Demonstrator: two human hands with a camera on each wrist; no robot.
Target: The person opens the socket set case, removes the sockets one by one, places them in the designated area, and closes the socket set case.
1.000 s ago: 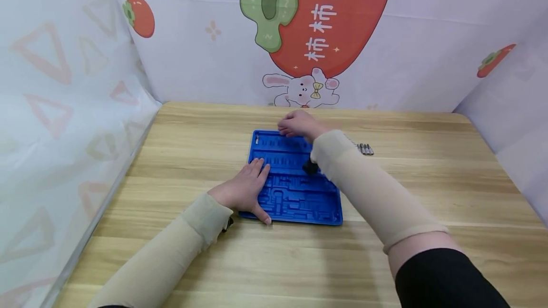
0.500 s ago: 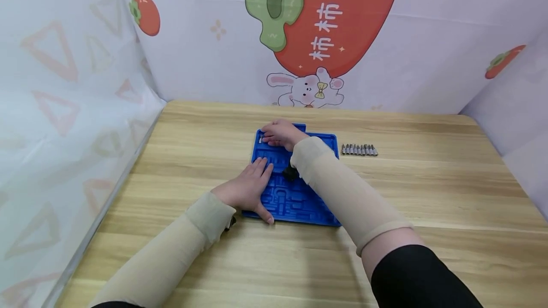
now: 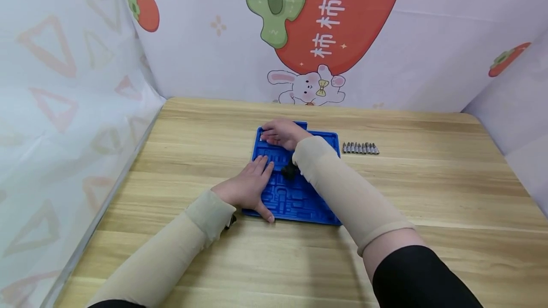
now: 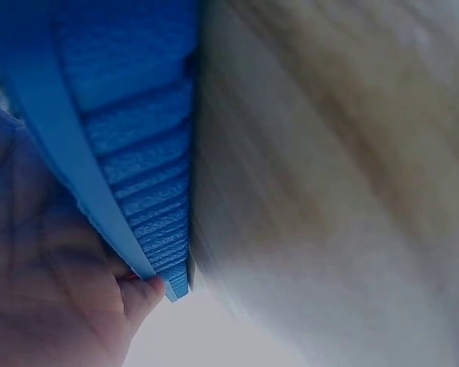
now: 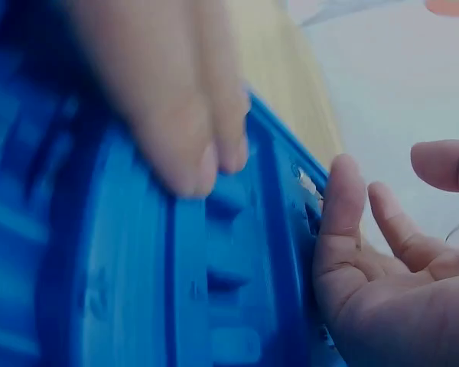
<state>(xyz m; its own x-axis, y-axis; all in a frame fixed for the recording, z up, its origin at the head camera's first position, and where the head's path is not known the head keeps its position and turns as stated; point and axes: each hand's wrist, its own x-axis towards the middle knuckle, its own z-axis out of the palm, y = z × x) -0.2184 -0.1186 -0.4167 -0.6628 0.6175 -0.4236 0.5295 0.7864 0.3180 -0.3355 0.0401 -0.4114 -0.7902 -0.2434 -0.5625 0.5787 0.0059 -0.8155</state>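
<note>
A blue moulded plastic tray [image 3: 299,203] lies on the wooden table. My left hand [image 3: 246,187] rests on its left edge, fingers spread over it and thumb at the near rim. The left wrist view shows the left palm [image 4: 53,267] against the tray's side wall [image 4: 145,168]. My right hand [image 3: 280,133] is over the tray's far-left corner, fingers loosely bent. In the right wrist view, the right hand's fingers [image 5: 340,199] are beside a small shiny metal piece [image 5: 307,183] near the tray's edge, with no clear pinch. Left-hand fingers [image 5: 176,130] also appear there, blurred.
A row of several silver screwdriver bits [image 3: 361,148] stands or lies to the right of the tray. A blue tab [image 3: 301,125] juts from the tray's far edge. Printed cloth [image 3: 205,61] hangs behind the table [image 3: 428,179] and at both sides.
My right hand has moved left along the tray's far edge to the far-left corner, uncovering the row of bits. My left hand stays on the tray.
</note>
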